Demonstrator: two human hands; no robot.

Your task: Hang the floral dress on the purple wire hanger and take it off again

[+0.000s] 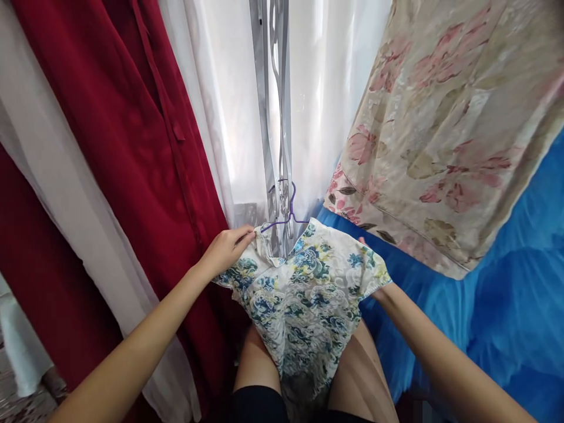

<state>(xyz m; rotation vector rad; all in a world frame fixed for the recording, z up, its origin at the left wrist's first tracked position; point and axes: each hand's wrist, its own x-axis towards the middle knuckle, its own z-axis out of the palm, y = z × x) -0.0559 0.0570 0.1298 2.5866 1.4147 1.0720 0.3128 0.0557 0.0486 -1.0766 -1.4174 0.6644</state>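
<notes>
A short-sleeved blouse [308, 299], white with a blue, green and yellow floral print, hangs from a thin purple hanger [291, 205] in front of my legs. At the blouse's left shoulder, my left hand [229, 248] is closed, pinching the fabric near the collar. My right hand [362, 240] is mostly hidden under or behind the opposite sleeve; a fingertip shows above the shoulder and the wrist comes out below the sleeve edge. Whether those fingers grip the cloth is hidden. The hanger's hook sits by a metal stand.
Upright grey metal poles [284, 106] stand in front of a white curtain [229, 88]. Dark red drapes [132, 117] hang at left beside a pale curtain [101, 258]. A beige floral cloth [440, 147] hangs at upper right, over bright blue fabric [497, 317].
</notes>
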